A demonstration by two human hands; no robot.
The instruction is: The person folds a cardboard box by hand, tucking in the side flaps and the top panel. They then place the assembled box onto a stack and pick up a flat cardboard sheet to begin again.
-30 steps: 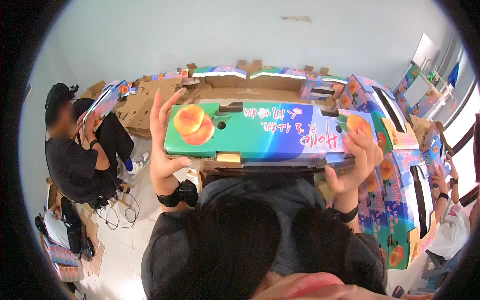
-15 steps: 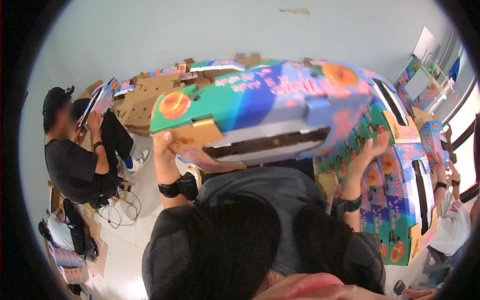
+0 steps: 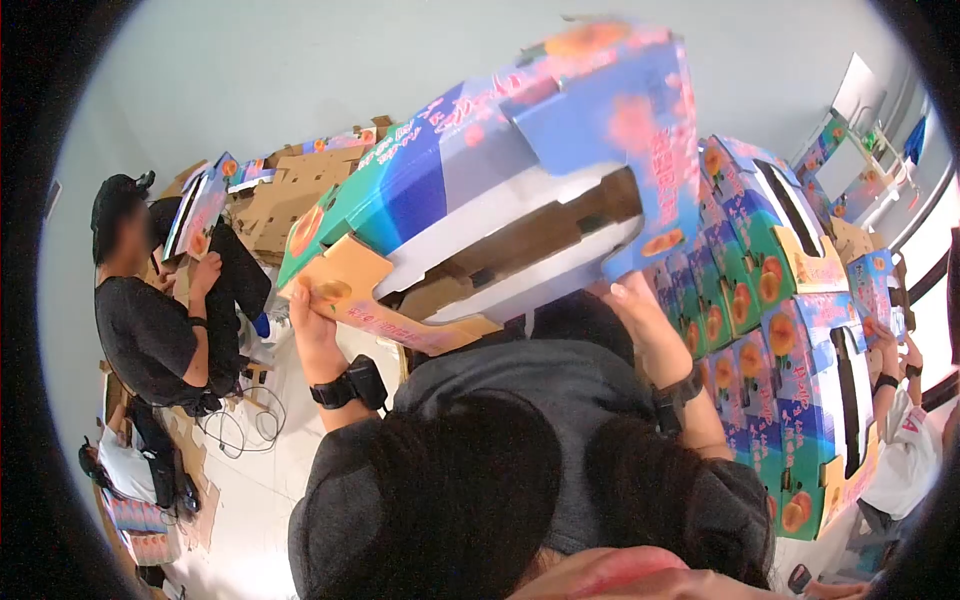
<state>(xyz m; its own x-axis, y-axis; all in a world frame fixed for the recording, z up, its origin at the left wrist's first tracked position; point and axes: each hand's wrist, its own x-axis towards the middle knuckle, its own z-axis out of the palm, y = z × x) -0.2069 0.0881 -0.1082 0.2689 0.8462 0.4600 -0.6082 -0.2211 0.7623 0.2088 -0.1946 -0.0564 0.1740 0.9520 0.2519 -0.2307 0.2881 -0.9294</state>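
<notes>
A printed cardboard fruit box (image 3: 420,215), green, blue and pink with peach pictures, is held up tilted in front of me. Its right end is raised, and a long slot with brown inside faces me. My left hand (image 3: 316,325) grips its lower left corner, thumb on the orange panel. At the lower right edge, my right hand (image 3: 642,315) has its thumb against the box, the other fingers partly hidden behind it. Stacked boxes (image 3: 775,400) of the same print stand close to my right hand.
On the left, a seated person (image 3: 150,320) in black handles a similar printed piece (image 3: 200,215). Flat brown cardboard (image 3: 290,205) lies behind. A cable (image 3: 240,425) is on the floor. At far right, another person's hands (image 3: 885,345) touch a box.
The box has tilted, its right end rising and its left end dropping slightly. My right hand has moved left from beside the stack to the box's lower right edge.
</notes>
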